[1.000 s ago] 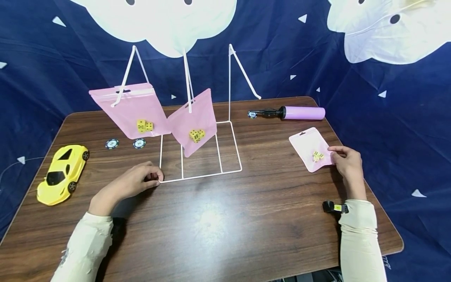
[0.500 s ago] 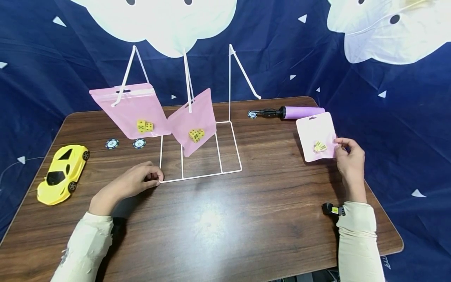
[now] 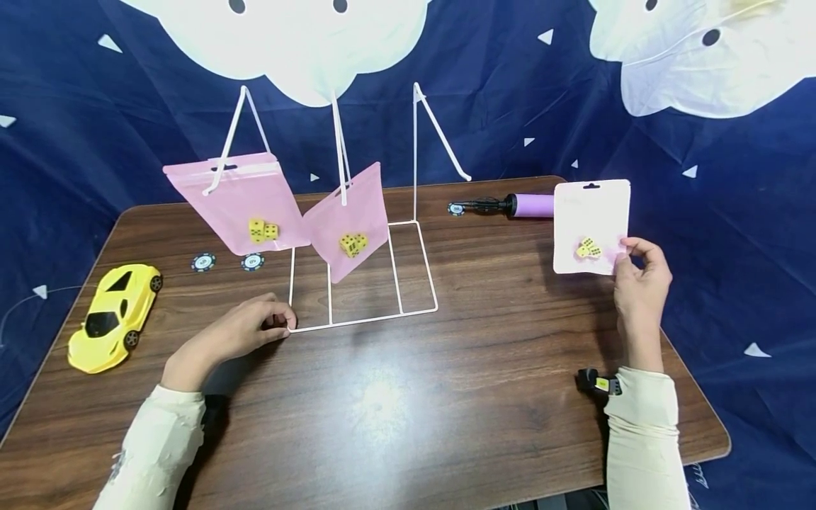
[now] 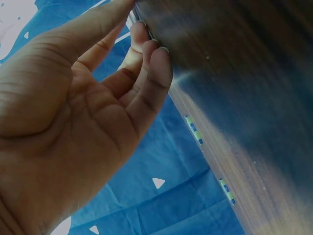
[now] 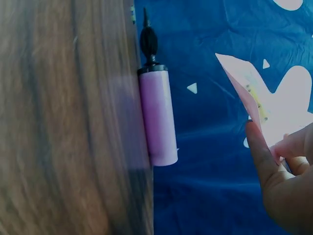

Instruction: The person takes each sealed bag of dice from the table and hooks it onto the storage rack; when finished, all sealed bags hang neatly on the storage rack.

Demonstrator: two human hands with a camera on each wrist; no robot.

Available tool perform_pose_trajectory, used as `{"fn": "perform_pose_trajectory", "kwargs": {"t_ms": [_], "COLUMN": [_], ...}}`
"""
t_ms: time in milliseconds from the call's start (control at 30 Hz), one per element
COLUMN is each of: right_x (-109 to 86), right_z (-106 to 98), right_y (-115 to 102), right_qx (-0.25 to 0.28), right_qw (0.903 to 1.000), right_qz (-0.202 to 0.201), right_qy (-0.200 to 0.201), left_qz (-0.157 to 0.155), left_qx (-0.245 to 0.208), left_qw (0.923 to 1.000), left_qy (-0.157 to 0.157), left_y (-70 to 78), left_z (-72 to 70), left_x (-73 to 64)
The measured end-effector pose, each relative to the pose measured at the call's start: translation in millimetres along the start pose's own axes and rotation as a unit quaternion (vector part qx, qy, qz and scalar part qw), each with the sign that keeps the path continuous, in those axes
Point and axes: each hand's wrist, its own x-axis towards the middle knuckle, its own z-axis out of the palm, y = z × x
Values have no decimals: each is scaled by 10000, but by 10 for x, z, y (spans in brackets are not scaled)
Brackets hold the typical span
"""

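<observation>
My right hand (image 3: 640,290) pinches the lower right edge of a pink zip bag (image 3: 591,212), held upright with its hang hole at the top. Yellow dice (image 3: 588,248) lie inside near its bottom. The right wrist view shows this bag nearly edge-on between thumb and fingers. At the front left corner of a white wire rack (image 3: 363,321), my left hand (image 3: 236,329) pinches the base wire between thumb and fingers. Two more pink bags with yellow dice, a left one (image 3: 232,198) and a middle one (image 3: 370,205), hang from the rack's hooks. Nothing hangs on its right hook (image 3: 444,134).
A purple hand pump (image 3: 534,206) lies at the back right, partly behind the held bag. One poker chip (image 3: 455,209) sits at its nozzle; a left chip (image 3: 203,262) and another chip (image 3: 252,262) lie left of the rack. A yellow toy car (image 3: 115,319) stands far left.
My right hand has raised the pink bag off the table, moving it back and slightly right and turning it upright. My left hand and the rack have stayed in place.
</observation>
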Motion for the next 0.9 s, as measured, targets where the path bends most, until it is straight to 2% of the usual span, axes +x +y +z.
{"fn": "perform_pose_trajectory", "kwargs": {"t_ms": [233,367,567,900], "right_x": [-71,-118,-200,-306], "right_z": [85,140,220,283], "right_y": [-77,-126,-186,-281], "right_qx": [715,1219,1685,1879], "right_qw": [9971,9915,9829,9798], "right_qz": [-222,-459,-737,-692], "right_qy": [125,55,-4,-12], "left_qz": [-12,-12,-34,-61], "left_qx": [34,43,28,29], "left_qw": [10000,10000,10000,10000], "left_qy": [-7,-3,-8,4], "left_y": [-2,-9,-9,0], "left_z": [11,12,10,12], "left_x": [-6,-2,0,0]}}
